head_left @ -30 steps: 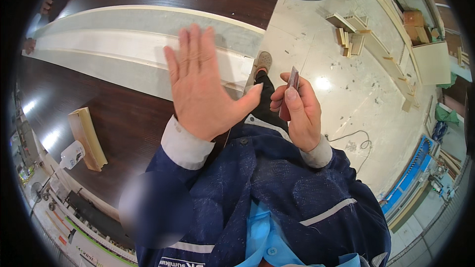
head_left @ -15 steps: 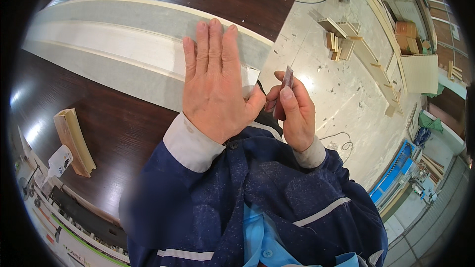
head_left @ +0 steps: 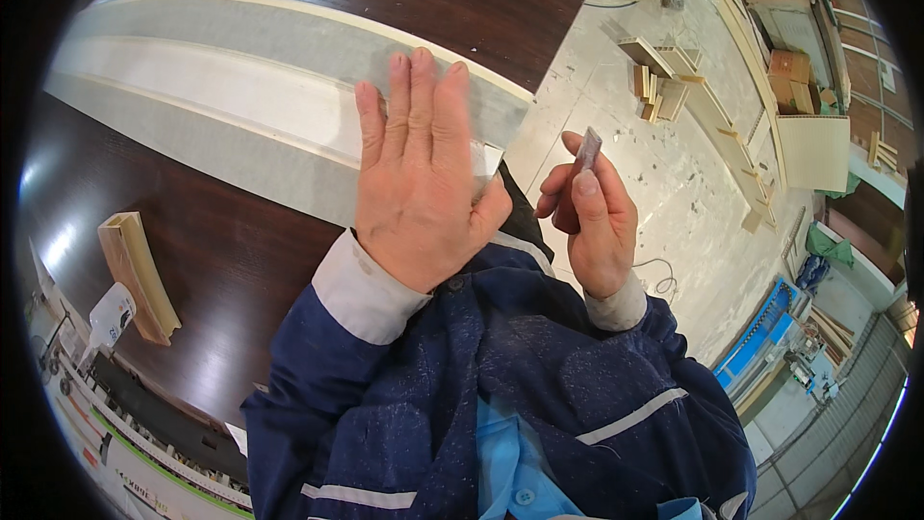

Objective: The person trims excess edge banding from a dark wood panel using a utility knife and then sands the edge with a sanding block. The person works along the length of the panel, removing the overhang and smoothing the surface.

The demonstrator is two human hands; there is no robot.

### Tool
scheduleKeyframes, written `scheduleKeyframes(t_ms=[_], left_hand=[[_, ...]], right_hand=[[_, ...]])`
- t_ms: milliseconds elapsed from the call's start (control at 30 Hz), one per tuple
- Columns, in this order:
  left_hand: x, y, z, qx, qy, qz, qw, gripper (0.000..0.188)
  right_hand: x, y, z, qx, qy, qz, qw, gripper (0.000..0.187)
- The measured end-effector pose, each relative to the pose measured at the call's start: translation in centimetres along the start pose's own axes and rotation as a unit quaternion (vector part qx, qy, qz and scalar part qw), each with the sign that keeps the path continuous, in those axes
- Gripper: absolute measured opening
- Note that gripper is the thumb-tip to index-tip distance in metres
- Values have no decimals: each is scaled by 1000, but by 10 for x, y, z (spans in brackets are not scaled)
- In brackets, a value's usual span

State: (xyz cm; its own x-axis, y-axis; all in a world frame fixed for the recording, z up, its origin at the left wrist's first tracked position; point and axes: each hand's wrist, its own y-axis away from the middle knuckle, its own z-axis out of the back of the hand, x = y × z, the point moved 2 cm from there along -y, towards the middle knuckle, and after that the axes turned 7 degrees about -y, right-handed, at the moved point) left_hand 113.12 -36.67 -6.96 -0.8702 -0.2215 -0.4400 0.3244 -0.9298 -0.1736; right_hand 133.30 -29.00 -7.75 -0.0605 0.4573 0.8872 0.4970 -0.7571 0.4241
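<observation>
Fingers (head_left: pixel 420 125) of the left hand (head_left: pixel 412 197): straight and nearly together, with thumb spread to the right, gripping nothing. Laid palm down over the panel close to its right end (cannot tell pressure from above). On the right hand (head_left: pixel 602 241): fingers half curled, pinched with the thumb on a small flat maroon strip (head_left: pixel 585 156) with a greyish tip (blade or folded abrasive, cannot tell). Held tip up and away from the body, well apart from the left hand, off the panel and over open floor.

Directly beneath the left hand: a long grey-and-white moulded panel (head_left: pixel 274 96), lying leftward and slightly forward of the maroon strip. Long axis running from far left to near right, across the left fingers; left hand nearer, right hand just beyond the right end.

Under the panel: a dark wood-grained tabletop (head_left: pixel 231 270). At its left side, a cream channel offcut (head_left: pixel 144 279), with a white squeeze bottle (head_left: pixel 113 313) beside it (contact unclear). Farther right, on the pale floor (head_left: pixel 664 193): stacked cream offcuts (head_left: pixel 669 91).
</observation>
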Motion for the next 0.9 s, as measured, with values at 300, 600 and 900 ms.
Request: scheduleKeyframes(t_ms=[300,600,900], left_hand=[[15,3,3,-17,-68,12,997,96],[100,15,28,-107,-167,149,969,78],[101,38,33,-85,-159,171,969,94]], right_hand=[[6,20,8,7,23,81,996,49],[12,24,0,46,203,193,959,37],[18,5,-19,119,334,310,882,35]])
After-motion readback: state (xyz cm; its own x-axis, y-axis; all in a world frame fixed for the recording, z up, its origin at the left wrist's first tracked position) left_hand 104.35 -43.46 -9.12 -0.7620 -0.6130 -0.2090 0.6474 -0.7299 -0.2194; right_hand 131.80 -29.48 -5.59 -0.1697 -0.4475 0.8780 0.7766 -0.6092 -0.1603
